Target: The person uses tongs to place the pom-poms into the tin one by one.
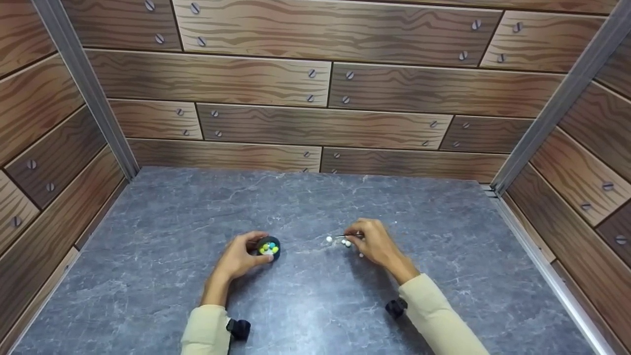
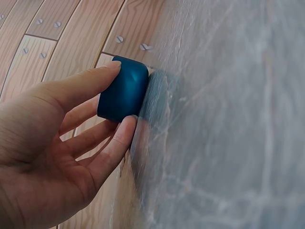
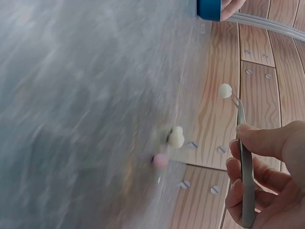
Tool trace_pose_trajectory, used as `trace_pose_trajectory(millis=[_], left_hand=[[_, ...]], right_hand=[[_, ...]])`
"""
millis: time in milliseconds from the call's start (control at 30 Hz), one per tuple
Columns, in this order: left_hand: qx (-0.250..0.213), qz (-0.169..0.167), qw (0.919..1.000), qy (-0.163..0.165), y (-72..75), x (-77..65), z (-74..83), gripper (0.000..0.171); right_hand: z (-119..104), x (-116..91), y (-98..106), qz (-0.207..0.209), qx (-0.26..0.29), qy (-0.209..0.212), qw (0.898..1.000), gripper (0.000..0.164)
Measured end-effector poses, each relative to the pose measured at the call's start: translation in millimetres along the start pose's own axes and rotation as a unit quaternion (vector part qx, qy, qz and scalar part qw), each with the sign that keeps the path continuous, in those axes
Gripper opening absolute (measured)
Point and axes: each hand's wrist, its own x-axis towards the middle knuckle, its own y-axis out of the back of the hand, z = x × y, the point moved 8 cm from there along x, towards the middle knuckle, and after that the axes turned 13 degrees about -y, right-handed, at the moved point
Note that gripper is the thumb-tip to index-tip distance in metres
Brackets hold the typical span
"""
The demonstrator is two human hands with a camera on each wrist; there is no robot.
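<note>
My left hand (image 1: 241,257) grips a small dark blue cup (image 1: 277,252) between thumb and fingers; in the left wrist view the cup (image 2: 126,90) stands on the tabletop. Yellow, blue and white little balls (image 1: 268,247) lie inside it. My right hand (image 1: 372,241) pinches a pair of metal tweezers (image 3: 247,176). At their bent tips a small white ball (image 3: 225,90) is held, raised off the table. Below it, several loose white balls (image 3: 176,137) and a pink one (image 3: 160,160) rest on the tabletop near the right hand.
The grey marble-patterned tabletop (image 1: 305,207) is bounded by wood-print walls (image 1: 276,79) at the back and both sides. Metal rails (image 1: 547,271) run along the side edges. A black wrist camera (image 1: 396,308) sits by each sleeve.
</note>
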Motion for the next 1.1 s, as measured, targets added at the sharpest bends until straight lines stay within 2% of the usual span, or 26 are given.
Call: trace_pose_trajectory(millis=[333, 700, 933, 1100], left_hand=[[-0.003, 0.002, 1.0, 0.004, -1.3, 0.7, -0.1, 0.056], [-0.008, 0.006, 0.9999, 0.005, -0.7, 0.5, 0.1, 0.055], [0.0, 0.007, 0.9999, 0.01, -0.1, 0.1, -0.5, 0.055], [-0.005, 0.007, 1.0, 0.002, -0.3, -0.3, -0.1, 0.055]], right_hand=[[-17.6, 12.0, -12.8, -0.015, 0.007, 0.003, 1.0, 0.01], [-40.5, 19.8, -27.0, -0.012, -0.002, 0.019, 1.0, 0.008], [-56.1, 24.3, -38.8, -0.023, 0.008, 0.031, 0.999, 0.008], [-65.8, 26.2, -46.3, -0.027, 0.012, 0.041, 0.999, 0.008]])
